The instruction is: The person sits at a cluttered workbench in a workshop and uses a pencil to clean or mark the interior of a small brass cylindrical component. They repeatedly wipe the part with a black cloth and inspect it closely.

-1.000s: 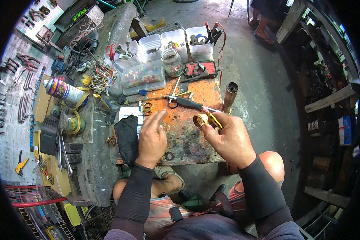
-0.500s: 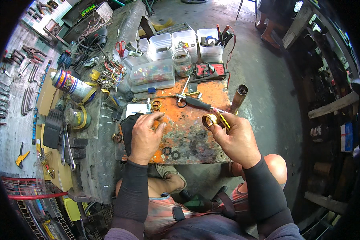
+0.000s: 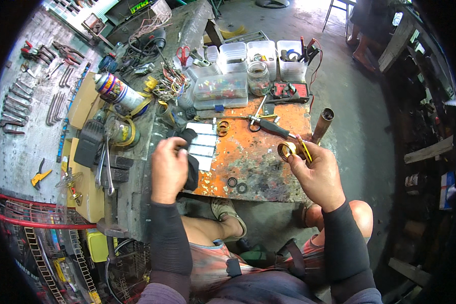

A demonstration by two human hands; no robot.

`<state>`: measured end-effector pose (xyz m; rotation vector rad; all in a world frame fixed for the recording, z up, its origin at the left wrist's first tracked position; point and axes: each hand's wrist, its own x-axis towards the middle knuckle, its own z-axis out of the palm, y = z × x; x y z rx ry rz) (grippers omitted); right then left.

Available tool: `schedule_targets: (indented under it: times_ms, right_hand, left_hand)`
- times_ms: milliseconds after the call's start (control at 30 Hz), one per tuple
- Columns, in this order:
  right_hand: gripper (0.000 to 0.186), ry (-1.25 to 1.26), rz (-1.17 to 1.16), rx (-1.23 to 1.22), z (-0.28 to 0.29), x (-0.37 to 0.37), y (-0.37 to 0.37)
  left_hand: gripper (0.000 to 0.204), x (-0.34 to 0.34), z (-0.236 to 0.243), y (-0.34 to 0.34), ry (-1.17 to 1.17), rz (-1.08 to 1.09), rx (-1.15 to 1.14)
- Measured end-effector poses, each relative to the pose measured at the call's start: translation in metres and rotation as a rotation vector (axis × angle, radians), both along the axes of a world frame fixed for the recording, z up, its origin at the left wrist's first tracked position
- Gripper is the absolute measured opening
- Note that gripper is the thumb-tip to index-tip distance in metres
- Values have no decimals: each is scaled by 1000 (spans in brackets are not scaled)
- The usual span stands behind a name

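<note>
My right hand (image 3: 320, 175) is closed on a brass-coloured ring (image 3: 286, 150), held at its edge by thumb and finger. A slim yellow pencil-like stick (image 3: 305, 150) is tucked between the same fingers. My left hand (image 3: 168, 169) is closed at the table's left edge, gripping a black cloth (image 3: 192, 173), part of which shows beyond the fingertips. A white sheet with dark lines (image 3: 203, 144) lies beside the cloth. More brass-coloured rings (image 3: 222, 128) sit at the sheet's right. Two dark flat rings (image 3: 232, 182) lie near the table's front edge.
A black-handled tool (image 3: 273, 127) and a metal tube (image 3: 323, 124) are at the far right of the orange table (image 3: 258, 157). Behind stand clear bins (image 3: 291, 71), a glass jar (image 3: 259, 81) and a lidded parts box (image 3: 221, 90). A spray can (image 3: 119, 92) leans at left.
My left hand has moved left and closed on the black cloth, uncovering more of the white sheet. My right hand still holds the ring and yellow stick. The whole view has shifted.
</note>
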<state>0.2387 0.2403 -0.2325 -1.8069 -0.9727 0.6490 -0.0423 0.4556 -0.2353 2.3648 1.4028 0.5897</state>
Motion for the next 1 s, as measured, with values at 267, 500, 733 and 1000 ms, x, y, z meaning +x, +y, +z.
schedule_targets:
  times_ms: [267, 500, 733, 1000]
  right_hand:
    - [32, -69, -10, 41, 2, -4, -7]
    - [22, -458, 165, -58, -21, -15, -15]
    - [28, -576, 173, -174, -22, -23, -23]
    - [27, -335, 108, -117, -25, -16, -23]
  left_hand:
    - [21, -57, 17, 7, -577, 165, 356]
    - [20, -56, 3, 5, -582, 130, 424]
    - [20, -29, 2, -4, -523, 52, 344]
    - [19, -13, -17, 6, -318, -40, 180]
